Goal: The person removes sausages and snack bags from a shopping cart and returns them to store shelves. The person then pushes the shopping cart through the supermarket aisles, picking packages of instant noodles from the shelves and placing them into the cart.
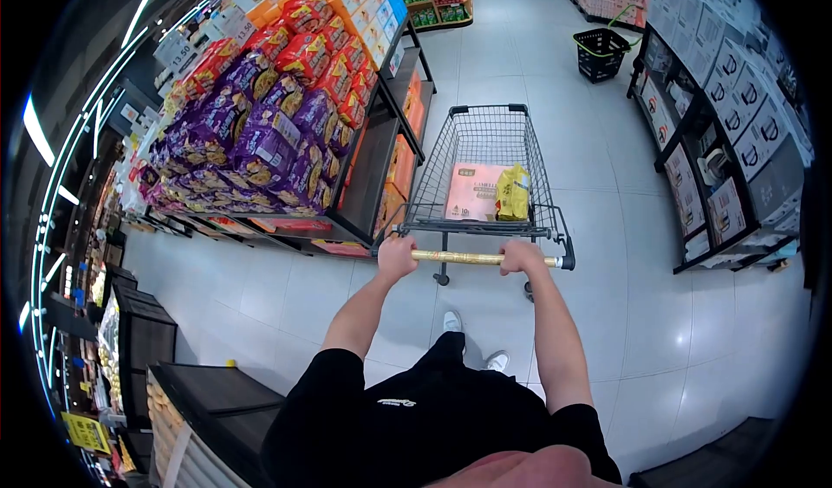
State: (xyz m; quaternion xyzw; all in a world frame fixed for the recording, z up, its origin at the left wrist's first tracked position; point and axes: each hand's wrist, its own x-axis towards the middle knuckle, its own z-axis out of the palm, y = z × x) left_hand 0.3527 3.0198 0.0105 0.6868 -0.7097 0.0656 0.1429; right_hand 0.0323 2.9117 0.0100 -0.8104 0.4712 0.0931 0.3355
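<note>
A wire shopping cart stands in front of me, its yellowish handle bar running across just ahead of my body. Near the bar's left end, my left hand is wrapped around it. My right hand grips the same bar toward its right end. Inside the cart lies a pink pack with pale lettering, at the end nearest me. Beside it on the right is a yellow bag. The palms and the undersides of my fingers are hidden.
On the left, a dark display rack bears piled purple packs and red packs. A black basket with a green handle sits on the floor ahead right. Boxed goods fill a shelf at right. A dark bin is behind left.
</note>
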